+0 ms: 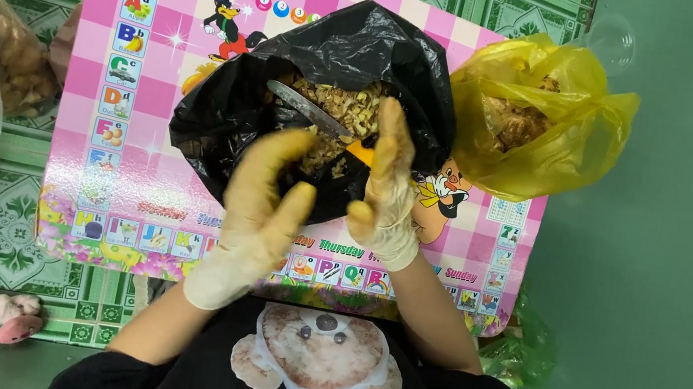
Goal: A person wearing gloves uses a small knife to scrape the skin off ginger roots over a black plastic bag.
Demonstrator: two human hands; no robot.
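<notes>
Two bags sit mid-frame on my pink checked picture board (150, 62): black bag (222, 120) holding brown nut pieces and a knife (309, 109), yellow bag (552, 123) right. My gloved left hand (260, 210) and right hand (388, 187) hover spread, pinching nothing.

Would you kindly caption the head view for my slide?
Gloved left hand and right hand raised over an open black bag of nuts.

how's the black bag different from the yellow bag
The black bag is opaque, sits mid-board in front of both gloved hands, and has a knife lying across its contents. The yellow bag is see-through, sits at the board's right edge, and has no tool. Both are open, holding brownish pieces.
</notes>
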